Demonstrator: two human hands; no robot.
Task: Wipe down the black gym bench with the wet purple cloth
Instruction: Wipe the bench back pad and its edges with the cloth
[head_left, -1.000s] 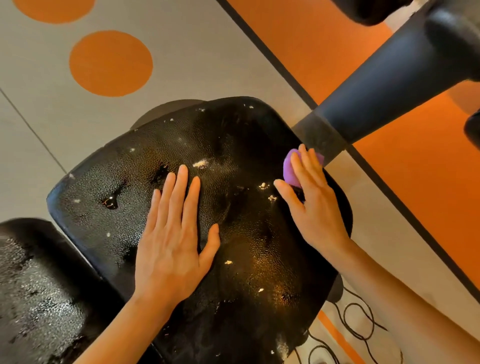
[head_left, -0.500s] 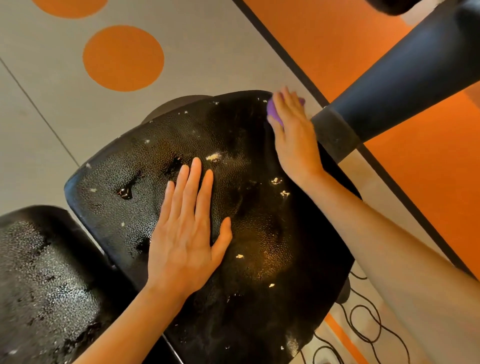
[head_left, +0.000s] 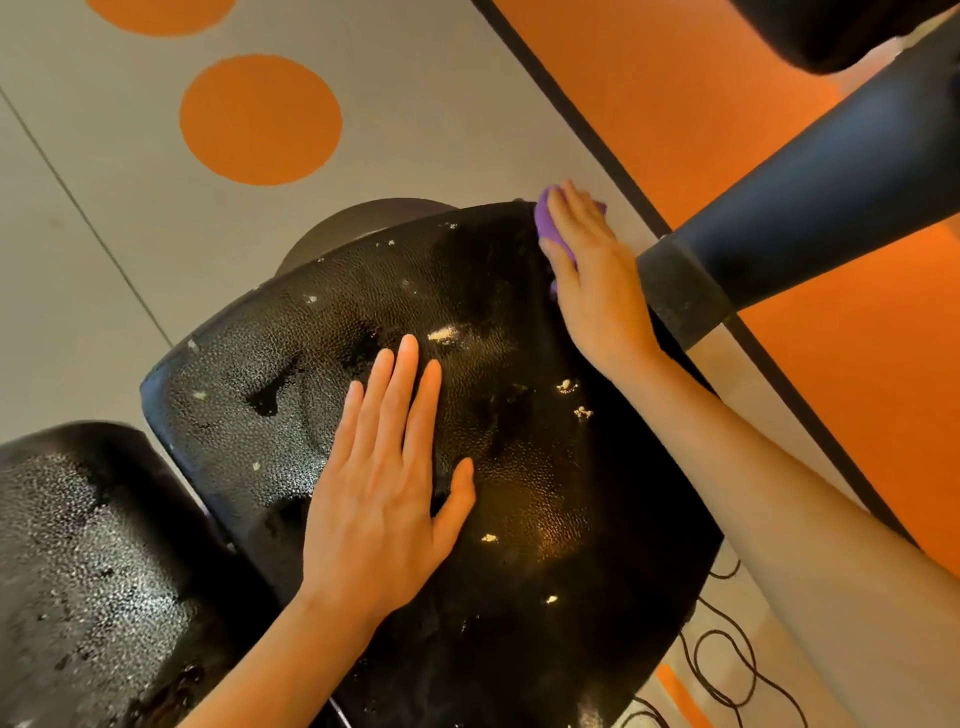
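The black gym bench pad (head_left: 291, 410) fills the middle of the view, its textured surface wet and flecked with pale specks. My left hand (head_left: 382, 488) lies flat on the pad's centre, fingers straight and together. My right hand (head_left: 592, 275) presses the purple cloth (head_left: 548, 223) against the pad's far right corner, fingers extended over it. Only the cloth's upper part shows beyond my fingers; the rest is hidden under the palm.
A second black pad (head_left: 88, 571) sits at the lower left. A thick black padded machine arm (head_left: 810, 197) slants across the upper right, close to my right wrist. Black cables (head_left: 727, 670) lie on the floor at the lower right. The floor is grey with orange circles (head_left: 260, 119).
My right hand slid the purple cloth from the pad's right edge up to its far right corner. My left hand stayed flat on the pad.
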